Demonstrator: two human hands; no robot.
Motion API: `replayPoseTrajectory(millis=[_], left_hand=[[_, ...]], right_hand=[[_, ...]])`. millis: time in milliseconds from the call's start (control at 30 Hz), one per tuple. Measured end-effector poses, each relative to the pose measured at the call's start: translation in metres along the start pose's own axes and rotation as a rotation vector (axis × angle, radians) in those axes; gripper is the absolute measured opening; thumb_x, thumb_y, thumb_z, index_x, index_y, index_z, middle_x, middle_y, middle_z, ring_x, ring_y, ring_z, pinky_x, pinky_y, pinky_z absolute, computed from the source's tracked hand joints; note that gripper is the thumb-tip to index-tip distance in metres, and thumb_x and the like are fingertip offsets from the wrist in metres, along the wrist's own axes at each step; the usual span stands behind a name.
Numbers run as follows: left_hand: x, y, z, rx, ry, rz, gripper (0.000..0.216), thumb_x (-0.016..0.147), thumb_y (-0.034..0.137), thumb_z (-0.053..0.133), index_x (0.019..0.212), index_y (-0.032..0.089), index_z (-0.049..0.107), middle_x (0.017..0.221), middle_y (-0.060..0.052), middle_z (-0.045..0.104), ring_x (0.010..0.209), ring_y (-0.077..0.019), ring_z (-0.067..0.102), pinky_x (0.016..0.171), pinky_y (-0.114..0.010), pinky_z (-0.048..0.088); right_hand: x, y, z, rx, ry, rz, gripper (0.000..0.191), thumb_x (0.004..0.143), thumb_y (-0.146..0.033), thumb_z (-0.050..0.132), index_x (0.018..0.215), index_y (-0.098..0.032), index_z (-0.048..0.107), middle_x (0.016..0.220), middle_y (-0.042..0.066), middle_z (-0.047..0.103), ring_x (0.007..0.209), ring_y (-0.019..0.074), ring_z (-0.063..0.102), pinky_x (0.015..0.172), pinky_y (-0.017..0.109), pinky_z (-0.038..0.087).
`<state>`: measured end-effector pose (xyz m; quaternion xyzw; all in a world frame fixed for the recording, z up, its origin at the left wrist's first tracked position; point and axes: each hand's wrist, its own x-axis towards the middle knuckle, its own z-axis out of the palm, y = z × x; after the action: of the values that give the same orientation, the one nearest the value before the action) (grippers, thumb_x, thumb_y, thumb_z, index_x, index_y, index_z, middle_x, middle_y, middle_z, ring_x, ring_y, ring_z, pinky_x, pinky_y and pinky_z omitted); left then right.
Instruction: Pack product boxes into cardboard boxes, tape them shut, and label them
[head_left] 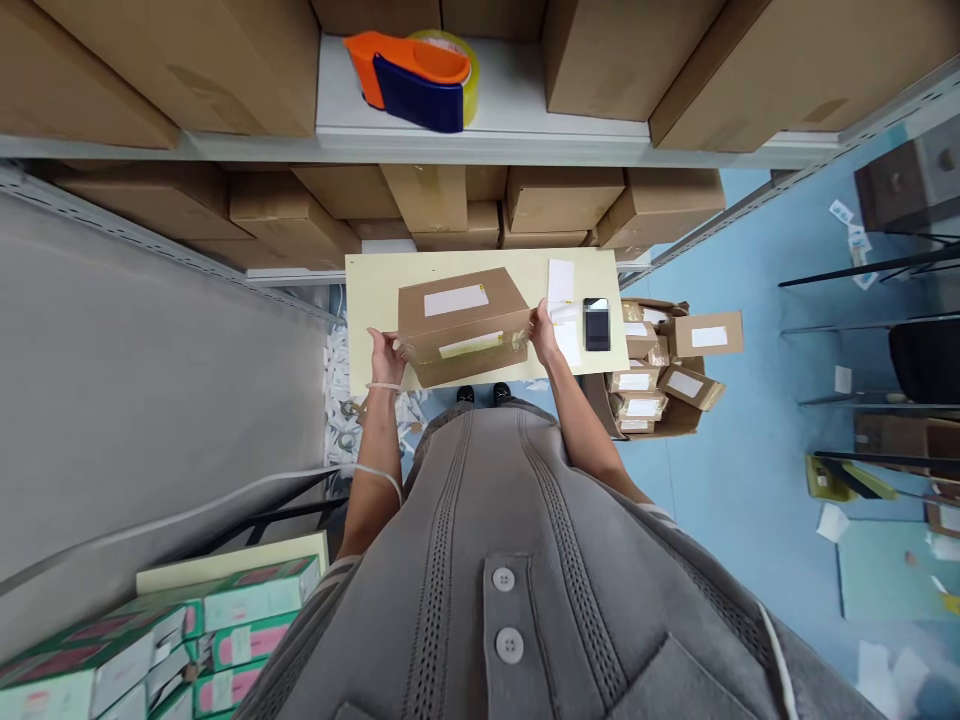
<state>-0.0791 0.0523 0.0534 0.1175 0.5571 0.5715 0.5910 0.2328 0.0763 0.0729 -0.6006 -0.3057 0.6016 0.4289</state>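
Note:
A brown cardboard box (459,320) with a white label on top and another on its near side lies on a small pale yellow table (369,290). My left hand (387,358) grips the box's near left corner. At the box's right end, my right hand (543,330) is closed on it. Clear tape runs along the near side of the box. Right of the box lie white paper slips (561,282) and a black phone (597,322).
An orange and blue tape dispenser (416,78) sits on the shelf above, among cardboard boxes. A carton of several labelled small parcels (660,372) stands on the blue floor right of the table. Green and pink boxes (187,640) are stacked at lower left.

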Motion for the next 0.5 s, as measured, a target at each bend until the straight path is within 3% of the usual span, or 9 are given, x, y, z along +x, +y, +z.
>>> replayPoseTrajectory(millis=[133, 333, 500], left_hand=[[-0.005, -0.008, -0.002, 0.100, -0.023, 0.026, 0.053, 0.079, 0.074, 0.053, 0.078, 0.021, 0.058, 0.078, -0.002, 0.066, 0.078, -0.0150, 0.068, 0.065, -0.025, 0.052], [-0.015, -0.016, -0.011, 0.365, -0.096, -0.019, 0.065, 0.070, 0.075, 0.062, 0.110, 0.024, 0.061, 0.108, -0.006, 0.069, 0.097, -0.0195, 0.068, 0.075, -0.028, 0.054], [-0.015, -0.020, -0.005, 0.544, -0.081, -0.228, 0.081, 0.071, 0.086, 0.045, 0.115, 0.021, 0.062, 0.114, -0.012, 0.069, 0.100, -0.0241, 0.067, 0.077, -0.033, 0.054]], right_hand=[[0.000, 0.011, -0.002, -0.020, -0.011, 0.003, 0.063, 0.077, -0.084, 0.041, 0.090, -0.025, 0.057, 0.093, 0.003, 0.068, 0.096, 0.0215, 0.065, 0.083, 0.033, 0.051], [-0.009, 0.021, -0.007, -0.224, 0.068, 0.056, 0.057, 0.078, -0.075, 0.052, 0.098, -0.021, 0.057, 0.106, 0.006, 0.067, 0.101, 0.0226, 0.061, 0.089, 0.036, 0.050], [-0.013, 0.021, -0.002, -0.288, -0.013, 0.155, 0.060, 0.081, -0.073, 0.052, 0.106, -0.019, 0.063, 0.105, 0.009, 0.070, 0.109, 0.0274, 0.060, 0.096, 0.040, 0.047]])
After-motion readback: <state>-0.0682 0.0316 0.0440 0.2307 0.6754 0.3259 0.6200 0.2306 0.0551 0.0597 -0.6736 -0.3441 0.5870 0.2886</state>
